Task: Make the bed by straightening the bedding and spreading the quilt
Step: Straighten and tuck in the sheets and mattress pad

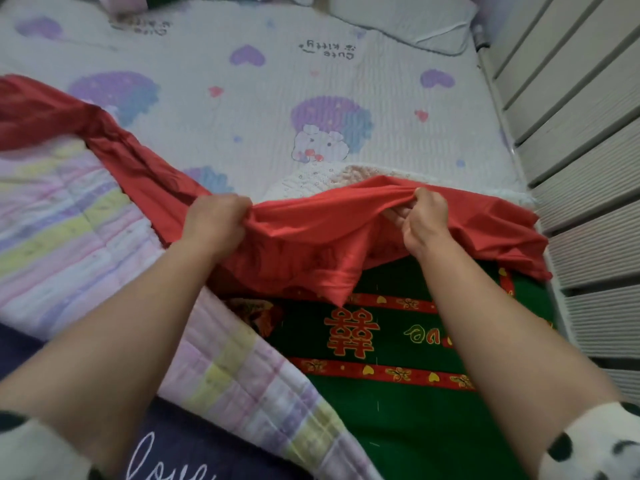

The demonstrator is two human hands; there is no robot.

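Fingers [240,207] of the left hand [214,223] are curled tight and clamped on a bunched fold of the quilt [311,244], at its red edge. Right hand [424,220]: fingers and thumb pinched together on the same red edge, further right, knuckles up. Between the two grips the red cloth hangs in a slack, creased span, lifted off the bed.

Below the fingers, towards the person, the quilt's green face with red bands and gold characters lies flat, and the red side is turned back over it. From the left grip the red cloth runs away up and to the left in a rumpled strip.

Left of the left fingers, a pastel striped blanket [52,220] lies beside and partly under the red strip.

Beyond both sets of fingers, a white sheet [242,109] printed with purple hearts covers the mattress. A pillow [405,19] lies at the far right corner.

Right of the right fingers, a grey slatted wall [571,116] borders the bed.

Both forearms are bare; white sleeves [595,445] with black spots show at the bottom edge.
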